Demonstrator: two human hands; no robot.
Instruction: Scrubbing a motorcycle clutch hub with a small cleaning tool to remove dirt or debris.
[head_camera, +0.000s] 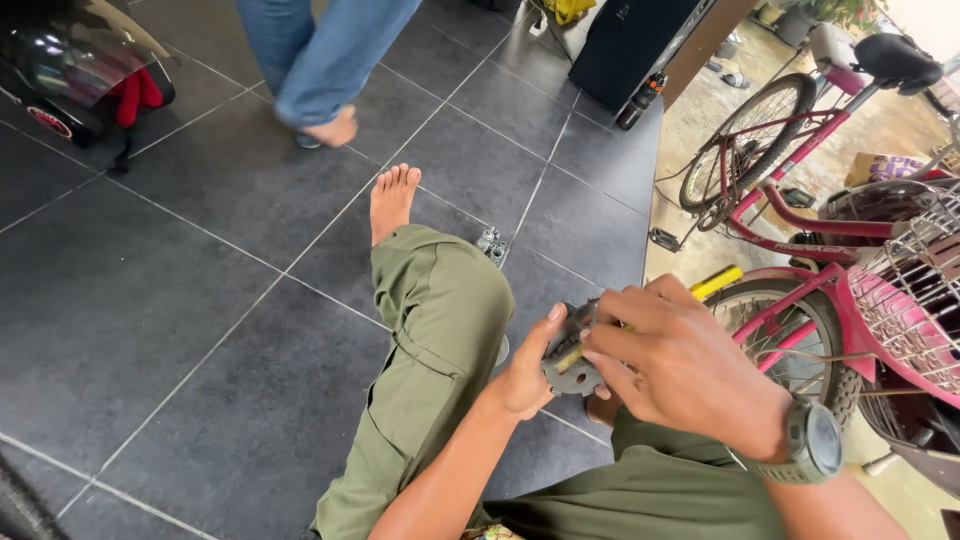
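Grey tile floor (180, 300); both hands (left (528, 368), right (680, 365)) clasping small metal part (568, 372), pink bikes (800, 230) beside.

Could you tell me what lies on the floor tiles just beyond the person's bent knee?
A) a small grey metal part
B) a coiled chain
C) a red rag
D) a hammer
A: a small grey metal part rests on the dark floor tiles just past the knee.

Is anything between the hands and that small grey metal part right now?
Nothing visible. The left hand and right hand both hold the grey metal part directly, above the green-trousered knee. A yellow-handled tool shows behind the right hand.
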